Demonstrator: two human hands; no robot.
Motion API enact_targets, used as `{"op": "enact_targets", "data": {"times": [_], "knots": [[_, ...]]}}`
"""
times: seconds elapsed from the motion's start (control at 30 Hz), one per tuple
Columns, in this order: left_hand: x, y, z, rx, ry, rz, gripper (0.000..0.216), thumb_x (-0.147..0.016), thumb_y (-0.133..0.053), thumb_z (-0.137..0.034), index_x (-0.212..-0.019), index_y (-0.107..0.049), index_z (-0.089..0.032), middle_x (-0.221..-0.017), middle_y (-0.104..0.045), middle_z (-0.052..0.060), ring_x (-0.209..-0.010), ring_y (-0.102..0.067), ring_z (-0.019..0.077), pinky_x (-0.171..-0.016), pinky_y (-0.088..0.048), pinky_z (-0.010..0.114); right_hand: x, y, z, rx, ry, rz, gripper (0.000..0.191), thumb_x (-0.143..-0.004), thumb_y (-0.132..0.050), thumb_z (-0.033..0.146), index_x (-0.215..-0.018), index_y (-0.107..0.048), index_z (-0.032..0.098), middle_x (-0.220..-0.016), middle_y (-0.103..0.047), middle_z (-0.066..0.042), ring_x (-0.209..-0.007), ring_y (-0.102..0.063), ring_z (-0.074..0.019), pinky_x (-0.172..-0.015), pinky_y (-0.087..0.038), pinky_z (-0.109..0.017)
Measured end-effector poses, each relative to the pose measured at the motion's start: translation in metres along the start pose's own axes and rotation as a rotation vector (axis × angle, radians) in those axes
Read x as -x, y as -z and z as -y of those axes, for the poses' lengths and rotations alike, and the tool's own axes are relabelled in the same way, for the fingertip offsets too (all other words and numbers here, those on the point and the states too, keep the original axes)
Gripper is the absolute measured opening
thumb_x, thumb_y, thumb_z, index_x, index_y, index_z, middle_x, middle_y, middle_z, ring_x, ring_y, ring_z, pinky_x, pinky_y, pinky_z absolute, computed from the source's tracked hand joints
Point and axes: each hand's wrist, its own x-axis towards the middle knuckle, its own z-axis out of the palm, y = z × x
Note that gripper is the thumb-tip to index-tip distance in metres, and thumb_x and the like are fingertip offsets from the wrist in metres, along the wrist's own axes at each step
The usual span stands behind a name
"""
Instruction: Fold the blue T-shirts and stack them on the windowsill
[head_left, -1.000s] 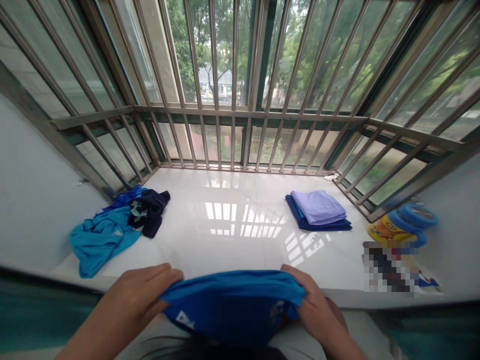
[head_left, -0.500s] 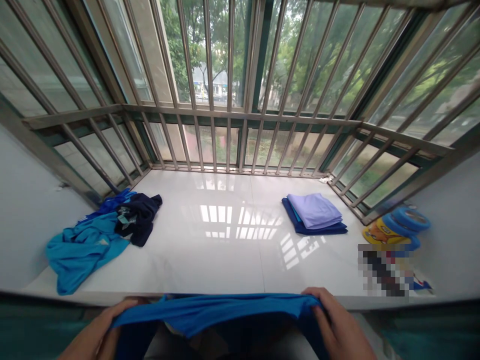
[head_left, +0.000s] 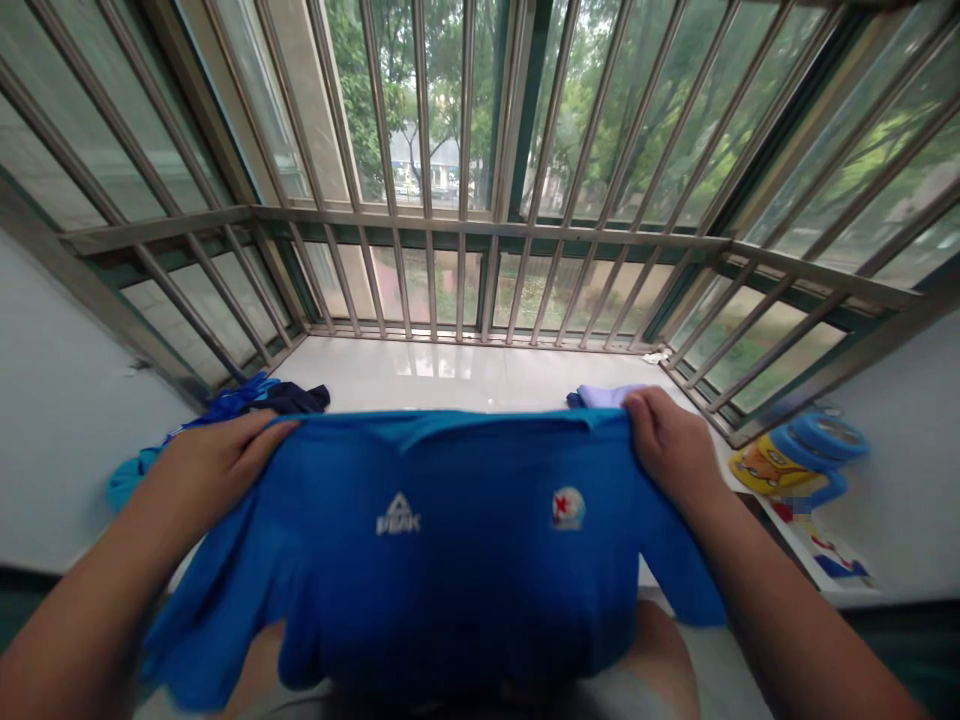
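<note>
A blue T-shirt [head_left: 472, 590] hangs stretched between my two hands, its printed chest facing me. A white logo and a small round badge show on it. My left hand [head_left: 229, 450] pinches the shirt at its left shoulder. At the opposite shoulder, my right hand [head_left: 667, 435] grips the cloth with closed fingers. The sleeves droop on both sides, and the shirt's lower part hangs over my legs. Behind it, a folded lilac garment [head_left: 606, 396] on a dark blue one shows only its top edge.
Crumpled dark clothes [head_left: 296, 398] and a turquoise garment [head_left: 129, 478] lie at the left of the white sill [head_left: 450, 375]. A yellow and blue cup [head_left: 780, 460] stands at the right, with flat items near it. Metal window bars [head_left: 487, 225] enclose the back and sides.
Both hands have risen and moved forward over the sill, lifting the shirt. Its front has dropped open into view and now covers much of the sill and the folded pile.
</note>
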Motion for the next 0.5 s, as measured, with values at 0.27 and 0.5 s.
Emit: {"op": "enact_targets", "data": {"times": [0.27,0.5], "knots": [[-0.105,-0.119,-0.08,-0.231,-0.164,0.317,0.051,-0.1,-0.044,-0.015,-0.148,-0.062,-0.013,-0.147,-0.068,0.022,-0.134,-0.064,0.0322,-0.117,-0.044,0.049,-0.059,-0.122,0.063,0.155,-0.015,0.246,0.038,-0.109,-0.046,0.025,-0.139,-0.064,0.01,-0.145,-0.063,-0.024,-0.135,-0.055,-0.0352,-0.115,-0.039,-0.049],[-0.005,-0.242,-0.112,-0.159,-0.137,0.444,0.06,-0.108,-0.042,-0.041,-0.161,-0.054,-0.015,-0.173,-0.041,0.023,-0.159,-0.042,0.0419,-0.124,-0.038,0.065,0.087,-0.203,0.068,0.055,0.042,0.57,0.056,-0.11,-0.05,0.041,-0.161,-0.052,0.019,-0.174,-0.042,-0.016,-0.161,-0.034,-0.0393,-0.129,-0.027,-0.061]]}}
